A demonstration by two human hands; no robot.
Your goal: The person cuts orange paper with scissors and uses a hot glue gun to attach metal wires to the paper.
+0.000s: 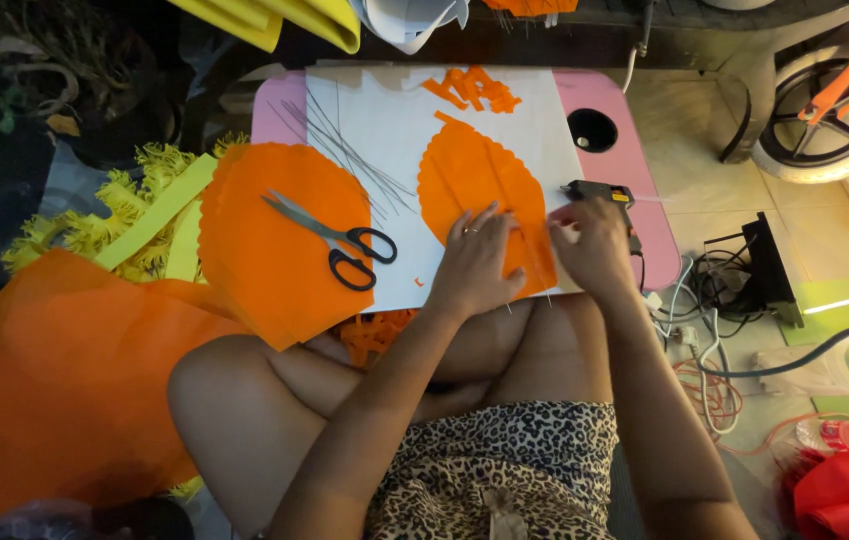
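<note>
Head view, looking down on a seated person's lap and a small pink table [612, 95] covered by a white sheet [384, 110]. Left hand [476, 262] lies flat, fingers spread and extended, palm pressing on an orange scallop-edged petal piece [469, 175] that rests on the white sheet; it grips nothing, only holds the piece down. Right hand [592, 245] sits just beside the petal piece's right edge, fingers curled inward with the tips pinched together; whether they hold the thin wire [534, 262] that runs along the piece or only its edge, I cannot tell. Black glue gun [599, 192] lies on the table just behind the right hand, its cord trailing off to the right. Black-handled scissors [334, 240] rest on a stack of larger orange scalloped pieces [274, 260] at the table's left, well apart from both hands. Bundle of thin grey wires [344, 155] lies fanned across the white sheet between the scissors and the petal piece. Small orange scraps [474, 88] sit near the far edge of the sheet. Large orange fabric sheet [54, 370] spreads over the floor at left, beside yellow fringed strips [134, 215].
</note>
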